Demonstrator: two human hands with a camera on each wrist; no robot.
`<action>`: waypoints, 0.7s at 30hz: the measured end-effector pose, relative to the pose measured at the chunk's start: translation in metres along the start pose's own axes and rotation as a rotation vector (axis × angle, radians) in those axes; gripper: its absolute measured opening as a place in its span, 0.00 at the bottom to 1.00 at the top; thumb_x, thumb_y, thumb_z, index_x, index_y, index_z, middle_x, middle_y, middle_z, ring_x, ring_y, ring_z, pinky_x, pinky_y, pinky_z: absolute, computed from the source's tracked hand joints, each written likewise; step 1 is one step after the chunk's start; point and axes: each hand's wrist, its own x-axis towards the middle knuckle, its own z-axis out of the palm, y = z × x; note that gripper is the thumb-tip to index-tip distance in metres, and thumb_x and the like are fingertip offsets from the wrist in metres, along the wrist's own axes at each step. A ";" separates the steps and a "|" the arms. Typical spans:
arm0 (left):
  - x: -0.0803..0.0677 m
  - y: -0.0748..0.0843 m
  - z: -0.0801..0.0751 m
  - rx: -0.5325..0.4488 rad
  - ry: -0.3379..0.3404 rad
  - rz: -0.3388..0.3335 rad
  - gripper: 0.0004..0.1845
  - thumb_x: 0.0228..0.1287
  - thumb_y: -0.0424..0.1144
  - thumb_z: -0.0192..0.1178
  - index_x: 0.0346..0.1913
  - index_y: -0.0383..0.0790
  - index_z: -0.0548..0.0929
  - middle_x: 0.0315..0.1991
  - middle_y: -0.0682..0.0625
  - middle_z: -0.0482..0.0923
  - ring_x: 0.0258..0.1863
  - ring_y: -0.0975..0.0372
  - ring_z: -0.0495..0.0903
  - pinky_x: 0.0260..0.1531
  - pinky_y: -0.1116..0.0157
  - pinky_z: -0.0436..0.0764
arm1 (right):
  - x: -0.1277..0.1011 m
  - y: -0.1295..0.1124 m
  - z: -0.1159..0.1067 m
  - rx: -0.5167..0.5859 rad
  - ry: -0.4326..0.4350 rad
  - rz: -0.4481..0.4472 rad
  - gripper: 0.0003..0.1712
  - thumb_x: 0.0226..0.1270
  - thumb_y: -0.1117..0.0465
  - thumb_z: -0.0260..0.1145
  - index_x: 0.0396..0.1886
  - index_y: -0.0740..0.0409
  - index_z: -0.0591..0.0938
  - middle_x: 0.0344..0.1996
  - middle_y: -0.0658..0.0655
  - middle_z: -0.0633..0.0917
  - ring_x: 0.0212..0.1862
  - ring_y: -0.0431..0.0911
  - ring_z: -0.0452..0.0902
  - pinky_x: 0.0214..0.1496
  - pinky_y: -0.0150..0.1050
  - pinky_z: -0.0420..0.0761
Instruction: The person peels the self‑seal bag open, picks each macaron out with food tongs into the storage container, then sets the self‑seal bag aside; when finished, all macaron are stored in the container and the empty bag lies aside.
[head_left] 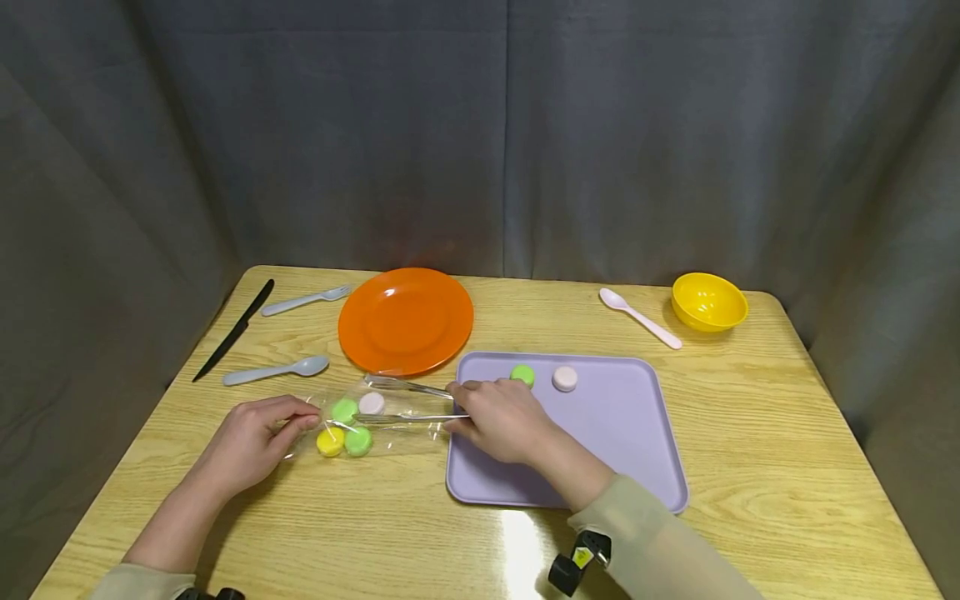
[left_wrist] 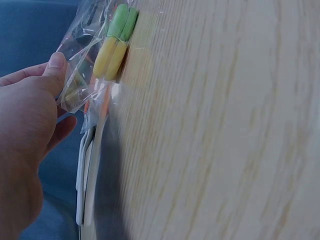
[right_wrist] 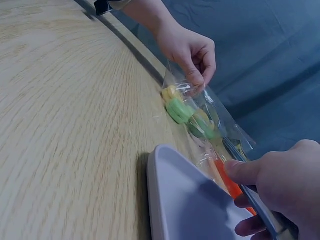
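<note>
A grey curtain [head_left: 480,125] hangs behind and to both sides of a light wooden table [head_left: 750,467]. On the table the largest thing is a lilac tray [head_left: 622,433], which serves as the landmark here. Beyond the tray's far left corner lies an orange plate [head_left: 405,321]. A yellow bowl [head_left: 708,300] stands beyond the tray's far right corner, with a pink spoon [head_left: 637,317] between bowl and tray. Farther left of the plate lie a black knife [head_left: 234,329], a grey fork [head_left: 303,300] and a grey spoon [head_left: 276,371]. On the tray's far part sit a green macaron [head_left: 522,375] and a pink macaron [head_left: 565,378], near each other but apart.

Just left of the tray lies a clear plastic bag [head_left: 375,421] holding four macarons: two green, one pink and a yellow one [head_left: 330,441].

The right hand [head_left: 501,418] rests over the tray's left edge, fingers curled round metal tongs [head_left: 408,400]. The tongs' two arms stand apart and reach leftward off the tray into the bag's mouth, towards the pink macaron inside.

The left hand [head_left: 251,437] lies well left of the tray at the bag's far end, thumb and fingers pinching the plastic; in the left wrist view the thumb [left_wrist: 52,70] presses the crinkled film just beside the yellow and green macarons.
</note>
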 end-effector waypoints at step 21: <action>-0.001 -0.003 0.003 0.005 -0.017 -0.017 0.09 0.64 0.30 0.75 0.43 0.47 0.92 0.41 0.60 0.89 0.41 0.63 0.88 0.40 0.55 0.88 | -0.012 0.012 -0.009 0.051 0.025 -0.044 0.16 0.76 0.46 0.71 0.53 0.49 0.87 0.31 0.43 0.85 0.29 0.45 0.82 0.26 0.46 0.76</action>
